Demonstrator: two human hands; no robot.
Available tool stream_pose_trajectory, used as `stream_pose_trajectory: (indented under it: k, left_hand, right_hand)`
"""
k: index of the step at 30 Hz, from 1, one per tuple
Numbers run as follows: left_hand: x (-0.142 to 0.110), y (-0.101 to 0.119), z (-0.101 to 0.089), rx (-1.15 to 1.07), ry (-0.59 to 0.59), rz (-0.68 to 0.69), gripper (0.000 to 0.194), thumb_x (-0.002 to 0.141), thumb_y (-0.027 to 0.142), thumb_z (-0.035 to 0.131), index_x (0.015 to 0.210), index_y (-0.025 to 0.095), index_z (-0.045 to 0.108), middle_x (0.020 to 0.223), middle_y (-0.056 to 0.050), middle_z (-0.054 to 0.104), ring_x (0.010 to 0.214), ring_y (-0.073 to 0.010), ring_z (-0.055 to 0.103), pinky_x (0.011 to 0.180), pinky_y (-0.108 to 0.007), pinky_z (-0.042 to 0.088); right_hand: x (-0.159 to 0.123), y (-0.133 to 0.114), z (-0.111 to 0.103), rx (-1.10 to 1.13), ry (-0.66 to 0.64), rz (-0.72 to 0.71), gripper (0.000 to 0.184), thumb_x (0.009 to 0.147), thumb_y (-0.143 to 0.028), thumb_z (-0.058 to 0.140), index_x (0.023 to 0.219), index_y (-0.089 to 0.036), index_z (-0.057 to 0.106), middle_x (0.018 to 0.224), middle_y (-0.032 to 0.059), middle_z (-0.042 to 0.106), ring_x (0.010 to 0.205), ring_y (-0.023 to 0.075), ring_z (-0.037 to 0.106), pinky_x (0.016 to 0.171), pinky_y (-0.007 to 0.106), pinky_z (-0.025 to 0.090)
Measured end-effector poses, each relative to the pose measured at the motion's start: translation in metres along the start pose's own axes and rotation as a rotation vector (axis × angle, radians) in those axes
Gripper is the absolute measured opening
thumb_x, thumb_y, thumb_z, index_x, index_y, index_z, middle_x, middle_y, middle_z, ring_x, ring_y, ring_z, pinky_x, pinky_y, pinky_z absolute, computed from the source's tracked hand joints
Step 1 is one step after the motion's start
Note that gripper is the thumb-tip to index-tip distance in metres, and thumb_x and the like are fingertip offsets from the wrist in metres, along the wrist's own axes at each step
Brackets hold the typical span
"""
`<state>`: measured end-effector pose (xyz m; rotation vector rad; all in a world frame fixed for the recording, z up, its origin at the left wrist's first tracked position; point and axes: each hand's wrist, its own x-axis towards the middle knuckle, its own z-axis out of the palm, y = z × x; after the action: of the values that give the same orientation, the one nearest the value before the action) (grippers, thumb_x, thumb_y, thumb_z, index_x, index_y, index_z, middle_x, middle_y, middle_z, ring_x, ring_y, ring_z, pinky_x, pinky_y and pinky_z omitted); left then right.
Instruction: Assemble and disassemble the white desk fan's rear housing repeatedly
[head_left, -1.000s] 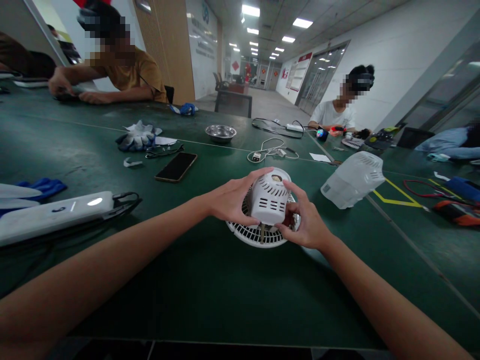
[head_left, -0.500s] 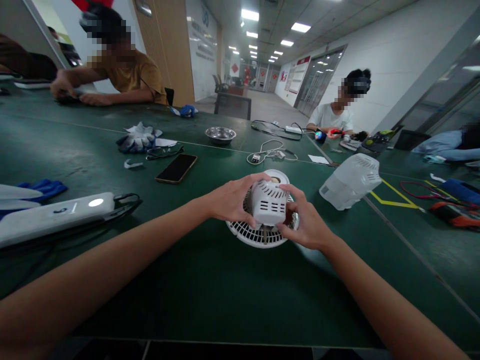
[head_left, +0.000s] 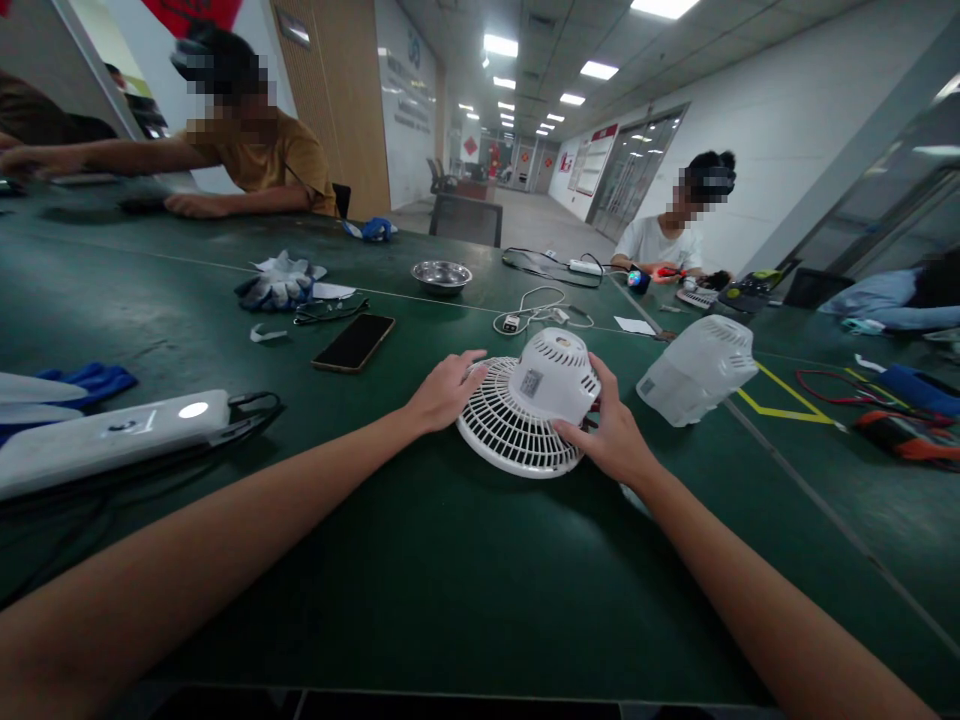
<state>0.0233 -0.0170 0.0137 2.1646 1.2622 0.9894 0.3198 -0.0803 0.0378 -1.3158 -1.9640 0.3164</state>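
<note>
A white round fan grille (head_left: pixel 491 425) lies on the green table in front of me, with its slotted white motor cover (head_left: pixel 553 375) on top. The cover sits at a slant, and its label and slots face up. My right hand (head_left: pixel 607 430) grips the cover's right side, thumb in front and fingers behind; part of the fingers is hidden. At the grille's left edge is my left hand (head_left: pixel 446 392), fingers stretched and apart, holding nothing. Whether its fingertips touch the rim I cannot tell. A translucent white plastic housing (head_left: pixel 697 372) lies to the right of my right hand.
A phone (head_left: pixel 354 342), work gloves (head_left: pixel 281 280), a metal bowl (head_left: pixel 441 277) and a white cable (head_left: pixel 536 310) lie beyond my hands. A white power bank-like device (head_left: pixel 120 440) is at left. An orange-and-black tool (head_left: pixel 907 437) lies far right. Two people sit across the table.
The motor cover has turned, so its label now faces me and its slotted end points up and right. My left hand has let go and moved left; my right hand stays on it.
</note>
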Motion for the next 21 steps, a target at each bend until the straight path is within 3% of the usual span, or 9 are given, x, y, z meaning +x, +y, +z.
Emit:
stream_pose_trajectory:
  k: [3,7,11,14,17,21]
  left_hand:
    - [0.001,-0.010,0.001,-0.148,-0.018,-0.069,0.061,0.104,0.062,0.035,0.139,0.020,0.061,0.130,-0.012,0.071,0.119,-0.0305,0.067,0.105,-0.045,0.047]
    - [0.003,-0.014,-0.003,-0.465,0.070,0.034,0.061,0.104,0.063,0.036,0.134,0.017,0.063,0.126,-0.012,0.073,0.114,-0.0273,0.069,0.101,-0.042,0.052]
    - [0.007,-0.014,-0.003,-0.545,0.251,0.169,0.061,0.101,0.067,0.043,0.124,0.018,0.070,0.124,-0.013,0.073,0.116,-0.0272,0.067,0.105,-0.043,0.051]
    - [0.007,-0.011,0.003,-0.640,0.138,0.048,0.050,0.090,0.060,0.070,0.112,0.017,0.076,0.113,-0.013,0.077,0.106,-0.0275,0.072,0.095,-0.043,0.058]
    - [0.006,-0.006,0.009,-0.748,0.067,-0.123,0.040,0.082,0.052,0.081,0.095,0.014,0.078,0.091,-0.010,0.080,0.081,-0.0233,0.075,0.075,-0.038,0.062]
    - [0.004,-0.001,0.008,-0.649,0.139,-0.108,0.031,0.082,0.045,0.082,0.079,0.016,0.076,0.070,-0.005,0.075,0.057,-0.0162,0.067,0.055,-0.029,0.057]
  right_hand:
    - [0.000,0.002,-0.002,0.029,-0.022,0.039,0.111,0.070,-0.051,0.089,0.161,-0.028,0.028,0.139,0.0173,0.063,0.113,0.0406,0.068,0.099,0.069,0.055]
    - [0.001,-0.004,0.000,0.312,0.098,0.113,0.107,0.065,-0.045,0.093,0.155,-0.027,0.039,0.132,0.0141,0.069,0.111,0.0377,0.071,0.096,0.063,0.059]
    - [-0.001,-0.015,0.009,0.840,0.129,0.312,0.065,0.078,-0.047,0.081,0.136,-0.030,0.058,0.120,0.0063,0.077,0.109,0.0335,0.074,0.091,0.053,0.062]
    - [-0.007,-0.023,0.019,1.139,-0.063,0.379,0.040,0.086,-0.054,0.069,0.118,-0.031,0.070,0.110,0.0032,0.080,0.114,0.0325,0.072,0.093,0.052,0.060]
    - [-0.012,-0.022,0.028,1.200,-0.210,0.396,0.034,0.085,-0.057,0.068,0.109,-0.032,0.074,0.100,0.0024,0.080,0.110,0.0317,0.072,0.091,0.052,0.059]
    - [-0.008,-0.007,0.033,1.117,-0.152,0.361,0.038,0.085,-0.057,0.068,0.115,-0.033,0.072,0.095,0.0023,0.078,0.097,0.0305,0.073,0.085,0.050,0.059]
